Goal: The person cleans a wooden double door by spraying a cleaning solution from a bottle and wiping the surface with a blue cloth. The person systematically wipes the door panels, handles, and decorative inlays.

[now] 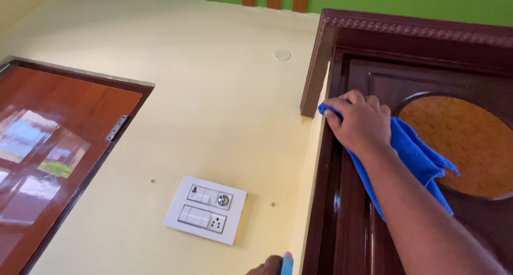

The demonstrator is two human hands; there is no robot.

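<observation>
My right hand (359, 121) presses a blue microfibre cloth (414, 155) against the upper left part of a dark brown wooden door (368, 82), close to the carved door frame (315, 72). The cloth hangs below my wrist over the door panel. Only the fingertips of my left hand (267, 266) show at the bottom edge, closed around a pale blue object with a pink tip (287, 263); most of that object is out of view.
A pale yellow wall (214, 120) carries a white switch plate (206, 210) with several switches. Another reddish wooden door (53, 146) with a metal hinge (116, 128) stands at the left. The dark door has an oval orange textured glass pane (459, 141).
</observation>
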